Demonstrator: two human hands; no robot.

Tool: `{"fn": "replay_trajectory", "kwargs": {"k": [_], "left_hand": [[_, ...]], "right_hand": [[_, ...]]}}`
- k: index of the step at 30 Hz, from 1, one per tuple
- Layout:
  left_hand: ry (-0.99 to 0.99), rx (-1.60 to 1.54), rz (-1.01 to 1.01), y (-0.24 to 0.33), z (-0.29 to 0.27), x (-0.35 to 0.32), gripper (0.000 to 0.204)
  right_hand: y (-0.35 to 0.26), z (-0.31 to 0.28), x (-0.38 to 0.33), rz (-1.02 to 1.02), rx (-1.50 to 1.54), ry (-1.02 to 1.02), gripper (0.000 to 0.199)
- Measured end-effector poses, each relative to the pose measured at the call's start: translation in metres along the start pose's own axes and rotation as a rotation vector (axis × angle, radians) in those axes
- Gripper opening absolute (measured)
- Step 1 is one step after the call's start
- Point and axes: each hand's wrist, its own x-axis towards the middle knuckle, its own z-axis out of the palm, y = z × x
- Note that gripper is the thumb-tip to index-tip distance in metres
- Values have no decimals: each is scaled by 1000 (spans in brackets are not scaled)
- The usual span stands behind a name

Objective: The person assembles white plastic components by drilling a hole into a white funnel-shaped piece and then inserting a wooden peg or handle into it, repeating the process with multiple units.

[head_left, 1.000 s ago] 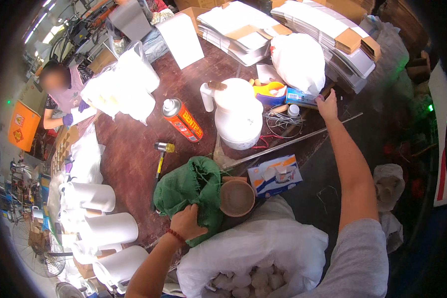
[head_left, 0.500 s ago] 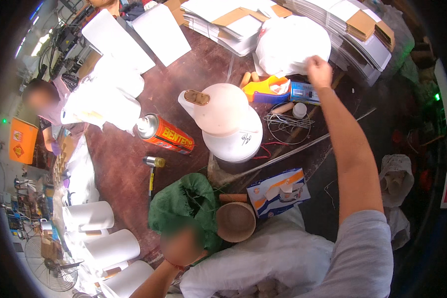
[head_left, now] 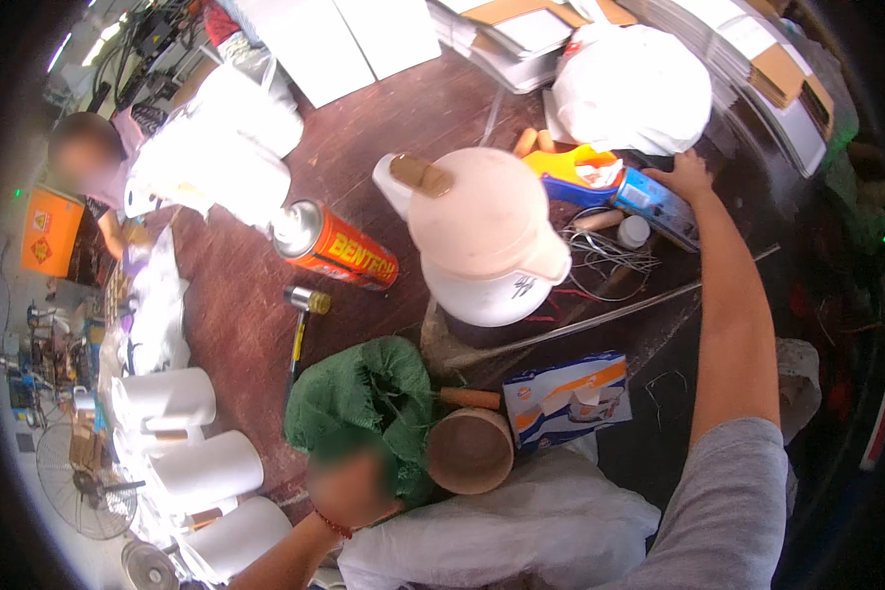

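The right hand reaches far across the counter, its fingers resting on a small blue box just beyond the white jug; whether the grip has closed on the box I cannot tell. The left hand is blurred, lying on the green mesh bag on the near side of the jug, its grip unclear too.

The risks come from the long reach. The forearm passes just right of the jug, so a careless pull back could knock it over. Loose wire lies beside the jug under that arm and could snag. The orange can, lying on its side left of the jug, could roll if bumped.
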Motion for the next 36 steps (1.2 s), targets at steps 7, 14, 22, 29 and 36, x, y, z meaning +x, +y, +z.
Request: {"fn": "replay_trajectory", "kwargs": {"k": [7,14,22,29,36], "left_hand": [[-67,-87,-18,-5,2,3,45],[35,-124,43,-13,11,-1,43],[19,-229,72,-22,18,-8,43],[136,-379,158,-36,50,-13,43],[268,-490,163,-32,81,-8,50]], "right_hand": [[-6,2,3,-41,7,-3,89],[5,-32,5,-132,-50,-234,95],[2,-77,-62,-190,-235,-126,98],[38,-124,-105,-266,-193,-64,87],[105,-143,-227,-343,98,-60,85]]}}
